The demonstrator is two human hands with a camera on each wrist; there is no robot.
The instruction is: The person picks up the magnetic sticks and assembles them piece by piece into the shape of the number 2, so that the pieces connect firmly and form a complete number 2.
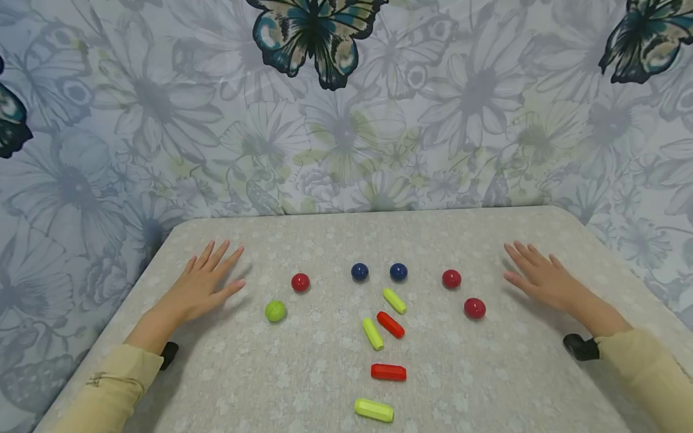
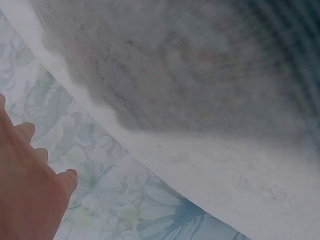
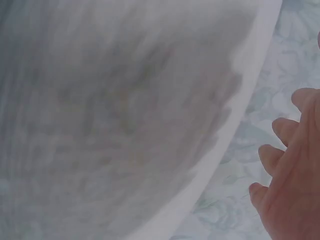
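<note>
Peripherally, a floral backdrop (image 1: 162,108) with dark butterflies (image 1: 316,36) rises behind the pale patterned tabletop (image 1: 227,373), and light yellow sleeves (image 1: 113,385) with black wrist devices (image 1: 580,347) flank the layout. The left hand (image 1: 203,287) and right hand (image 1: 547,282) extend over the tabletop, fingers straight and spread (the wrist views show them only partly). Between the hands, dark blue balls (image 1: 360,272) sit side by side beyond yellow-green rods (image 1: 374,411) and red rods (image 1: 388,372). The lime-green ball (image 1: 275,311), faintly seamed, lies near the left hand; glossy red balls (image 1: 452,279) lie toward both hands, one left and two right. The rods are short and faceted. Count: three red balls, two blue, one green; three yellow-green rods, two red.
</note>
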